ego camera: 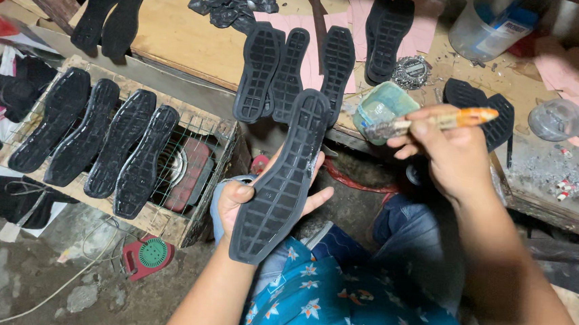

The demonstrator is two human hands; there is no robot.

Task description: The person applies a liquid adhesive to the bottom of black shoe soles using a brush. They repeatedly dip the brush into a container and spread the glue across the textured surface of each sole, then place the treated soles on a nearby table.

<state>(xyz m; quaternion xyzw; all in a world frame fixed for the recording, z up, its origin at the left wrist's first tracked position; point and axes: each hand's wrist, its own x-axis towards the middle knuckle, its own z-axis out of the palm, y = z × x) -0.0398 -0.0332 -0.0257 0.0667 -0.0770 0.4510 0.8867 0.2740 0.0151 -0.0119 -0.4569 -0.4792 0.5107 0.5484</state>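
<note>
Black rubber sole [281, 179], tread side up, lies across the left hand [246, 197], whose grip clasps it from beneath, above the person's lap. Left of it, four more soles [94, 139] lie side by side on a wire rack [200, 126] over a red heater [190, 172]. Further right, the right hand [449, 157] has its grip clenched on a brush [435, 122] with an orange handle, held near a small green tub [382, 104] at the desk [177, 26] edge.

Four black soles [87, 138] lie on a wire-topped crate [200, 132], near a red fan [146, 254] and clear jar [556, 119].
</note>
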